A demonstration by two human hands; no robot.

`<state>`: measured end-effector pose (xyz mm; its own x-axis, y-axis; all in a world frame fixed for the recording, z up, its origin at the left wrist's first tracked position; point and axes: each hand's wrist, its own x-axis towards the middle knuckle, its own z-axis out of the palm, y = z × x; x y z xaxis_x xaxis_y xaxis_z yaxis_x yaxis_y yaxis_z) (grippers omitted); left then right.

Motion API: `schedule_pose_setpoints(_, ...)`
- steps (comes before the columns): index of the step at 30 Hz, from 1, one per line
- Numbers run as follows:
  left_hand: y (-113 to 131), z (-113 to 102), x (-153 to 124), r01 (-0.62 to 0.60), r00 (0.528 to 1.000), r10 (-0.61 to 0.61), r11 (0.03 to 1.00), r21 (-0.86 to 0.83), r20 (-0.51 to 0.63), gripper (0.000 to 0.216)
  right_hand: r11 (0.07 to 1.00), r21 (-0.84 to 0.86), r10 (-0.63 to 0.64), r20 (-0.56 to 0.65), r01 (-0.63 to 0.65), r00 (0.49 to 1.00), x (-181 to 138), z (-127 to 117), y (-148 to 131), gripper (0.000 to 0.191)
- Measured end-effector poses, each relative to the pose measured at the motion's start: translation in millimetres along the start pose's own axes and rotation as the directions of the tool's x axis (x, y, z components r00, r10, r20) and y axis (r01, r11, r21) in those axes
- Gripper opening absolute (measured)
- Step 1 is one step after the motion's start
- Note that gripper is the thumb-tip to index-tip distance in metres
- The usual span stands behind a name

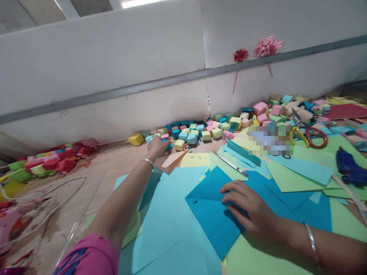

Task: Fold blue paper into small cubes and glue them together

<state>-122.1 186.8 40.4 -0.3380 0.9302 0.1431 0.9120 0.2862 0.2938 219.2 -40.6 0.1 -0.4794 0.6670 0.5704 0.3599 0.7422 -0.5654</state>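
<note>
My left hand [158,146] reaches to the near edge of a long pile of small paper cubes [192,136] in pastel and blue tones. Its fingers are curled and partly hidden, with a bit of blue at their tips; what they hold I cannot make out. A pale yellow cube [179,145] stands just right of them. My right hand [248,206] rests over a blue square of paper [213,208] with a crease across it, fingers apart and slightly bent. Below that lie a large light blue sheet [169,225] and more blue paper [312,214].
A craft knife [230,163] lies ahead of my right hand. Red-handled scissors [315,137] and a dark blue glue gun [348,168] are at the right. Red and green cubes [57,159] and a white cord [61,202] are at the left. A white wall [114,57] rises behind.
</note>
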Motion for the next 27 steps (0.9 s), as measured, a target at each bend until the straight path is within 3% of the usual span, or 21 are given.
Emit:
schedule_pose_setpoints(5,-4,7,-1,-0.046,0.999,0.046,0.999,0.026,-0.020,0.056,1.000,-0.007,0.012,0.019,-0.012,1.000,-2,1,1,0.018)
schedule_pose_setpoints(14,-3,-9,-10,-0.076,0.990,0.088,0.991,0.112,-0.112,0.043,1.000,0.002,0.015,0.046,-0.016,0.999,-2,1,2,0.018)
schedule_pose_setpoints(19,-16,-14,-6,-0.123,0.989,0.133,0.983,0.138,-0.065,0.033,0.999,0.014,0.029,0.074,-0.030,0.997,-3,2,3,0.017)
schedule_pose_setpoints(27,-17,-2,-6,-0.289,0.957,0.287,0.948,0.131,0.034,0.045,0.999,0.041,0.026,0.098,-0.030,0.995,-4,2,4,0.017)
